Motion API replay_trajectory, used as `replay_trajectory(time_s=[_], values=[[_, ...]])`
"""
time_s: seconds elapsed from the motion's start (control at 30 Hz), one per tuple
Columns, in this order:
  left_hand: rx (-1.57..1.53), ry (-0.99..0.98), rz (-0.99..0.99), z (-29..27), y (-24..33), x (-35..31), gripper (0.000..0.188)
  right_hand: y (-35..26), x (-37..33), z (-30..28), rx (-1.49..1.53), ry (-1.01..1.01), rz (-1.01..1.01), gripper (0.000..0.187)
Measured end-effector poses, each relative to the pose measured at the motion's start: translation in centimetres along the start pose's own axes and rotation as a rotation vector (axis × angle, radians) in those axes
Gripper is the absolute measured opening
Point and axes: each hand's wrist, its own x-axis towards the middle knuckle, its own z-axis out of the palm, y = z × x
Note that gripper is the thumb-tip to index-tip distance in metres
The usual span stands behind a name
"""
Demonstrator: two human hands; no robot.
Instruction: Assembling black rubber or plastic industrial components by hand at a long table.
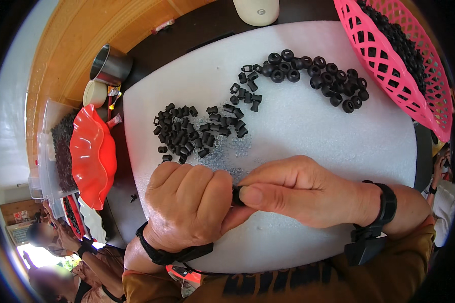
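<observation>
head: worn on head | pointed steeply down, fisheye-wide | left hand (189, 202) and right hand (301, 189) framed close | white board (308, 136) seen from above

Brown shirt (374, 278), dark front print (278, 283), black wrist straps (388, 204), boxy black module (365, 251)

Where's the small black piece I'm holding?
In the head view, the small black piece sits below and slightly right of centre, between the left fist and the right fingers, over the white board.
</observation>
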Motion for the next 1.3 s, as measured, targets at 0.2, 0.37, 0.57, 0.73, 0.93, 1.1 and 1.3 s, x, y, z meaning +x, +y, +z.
replay_trajectory(time_s=[0.2, 0.37, 0.57, 0.73, 0.93, 1.1, 1.3], values=[[-0.002, -0.083, -0.021, -0.6, 0.7, -0.5, 0.032, 0.7, -0.2, -0.1, -0.156, 0.051, -0.045, 0.032], [0.021, -0.017, 0.043, 0.1, 0.5, -0.3, 0.032, 0.9, -0.4, 0.0, -0.231, 0.085, -0.064, 0.031], [0.063, 0.04, 0.028, 0.6, 0.9, -0.8, 0.031, 0.9, -0.4, 0.2, -0.136, 0.127, -0.043, 0.031], [-0.067, -0.005, 0.001, 0.7, 0.4, -0.9, 0.031, 0.3, -0.3, 0.4, -0.006, 0.1, -0.021, 0.032], [-0.325, -0.049, -0.021, -0.2, -0.2, -0.1, 0.021, 0.6, -0.3, 0.4, -0.012, 0.116, -0.02, 0.031], [-0.509, -0.067, -0.073, 0.1, -0.6, -0.8, 0.012, 0.8, -0.5, 0.6, -0.121, 0.142, -0.019, 0.029], [-0.329, -0.098, -0.064, -0.4, -0.2, -0.7, 0.009, 1.4, -0.3, 0.1, -0.452, 0.168, -0.147, 0.029]])
